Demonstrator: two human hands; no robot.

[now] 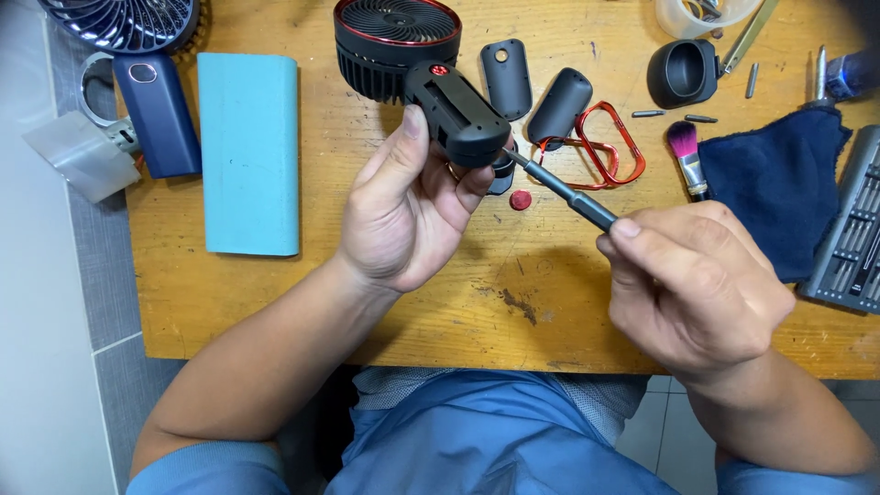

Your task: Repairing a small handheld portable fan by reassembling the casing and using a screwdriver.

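My left hand (408,215) grips the black handle of a small black fan with a red rim (396,41), holding it tilted above the wooden table (275,293). My right hand (692,284) pinches a slim dark screwdriver (564,191), whose tip touches the bottom end of the fan's handle. A small red round cap (521,200) lies on the table just below the tip.
Black cover parts (506,78) and a red carabiner (605,142) lie behind the hands. A dark cloth (779,183), a pink brush (686,156) and a bit case (852,229) sit at right. A teal block (249,151) and a blue fan (151,92) are at left.
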